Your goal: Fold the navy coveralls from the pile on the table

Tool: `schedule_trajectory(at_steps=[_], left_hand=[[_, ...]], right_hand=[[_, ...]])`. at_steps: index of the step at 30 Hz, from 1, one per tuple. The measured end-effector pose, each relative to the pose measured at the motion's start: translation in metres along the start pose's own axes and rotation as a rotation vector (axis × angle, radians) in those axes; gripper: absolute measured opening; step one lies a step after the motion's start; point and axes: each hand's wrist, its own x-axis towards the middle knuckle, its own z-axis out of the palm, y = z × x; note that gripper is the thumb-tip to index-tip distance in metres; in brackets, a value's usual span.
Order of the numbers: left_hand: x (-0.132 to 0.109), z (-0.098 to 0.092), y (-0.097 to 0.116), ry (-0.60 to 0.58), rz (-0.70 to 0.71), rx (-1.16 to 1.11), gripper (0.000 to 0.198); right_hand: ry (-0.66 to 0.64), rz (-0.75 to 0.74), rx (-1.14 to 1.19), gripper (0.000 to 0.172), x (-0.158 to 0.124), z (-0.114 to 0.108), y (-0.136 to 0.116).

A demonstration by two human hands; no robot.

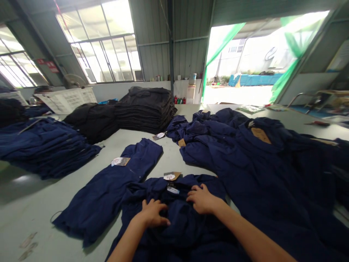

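Note:
A crumpled navy garment [174,225] lies on the table right in front of me, with paper tags [171,176] at its collar. My left hand [152,213] presses on its bunched cloth, fingers curled into the fabric. My right hand [202,199] rests on the cloth just below the tags, fingers spread. A second navy garment [114,189] lies flat to the left, with its own tag [120,161].
A large heap of navy garments [267,163] covers the table's right side. Folded navy stacks [43,145] sit at the left, black stacks [136,109] at the back. The grey tabletop [27,211] shows at the near left. An open doorway [245,72] is behind.

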Motion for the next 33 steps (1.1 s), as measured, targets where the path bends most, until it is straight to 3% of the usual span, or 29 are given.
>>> schedule_trajectory(at_steps=[2,5,7,10,12,15,19,23,26,29,33], left_hand=[[-0.002,0.002,-0.006,0.001,-0.072,0.104,0.063],[0.001,0.004,-0.014,0.177,-0.160,0.264,0.060],[0.005,0.005,-0.015,0.231,-0.152,0.281,0.061],[0.012,0.006,-0.010,0.177,-0.056,0.193,0.075],[0.015,0.005,-0.007,0.166,-0.035,0.180,0.069],[0.020,0.002,-0.008,0.201,-0.132,0.219,0.059],[0.022,-0.003,-0.019,0.225,-0.189,0.255,0.053],[0.019,-0.010,-0.025,0.199,-0.119,0.207,0.044],[0.010,-0.017,-0.020,0.206,0.009,0.021,0.051],[-0.003,-0.028,-0.016,0.131,0.154,-0.247,0.041],[-0.017,-0.045,-0.015,0.106,0.173,-0.321,0.026]], right_hand=[[-0.027,0.058,-0.071,0.039,0.001,0.003,0.007],[0.033,0.114,-0.125,0.051,0.002,0.004,0.014],[0.018,0.064,-0.099,0.052,0.003,0.002,0.013],[-0.038,-0.048,-0.044,0.045,0.005,0.001,0.007],[-0.034,-0.005,-0.068,0.045,0.007,0.003,0.005],[0.004,0.122,-0.150,0.045,0.012,0.007,0.008],[0.031,0.131,-0.192,0.042,0.017,0.011,0.017],[0.025,0.035,-0.139,0.057,0.017,0.014,0.019],[0.064,-0.104,-0.017,0.052,0.016,0.015,0.016],[0.032,-0.205,0.114,0.049,0.017,0.013,0.013],[-0.090,-0.179,0.100,0.042,0.017,0.007,0.013]])
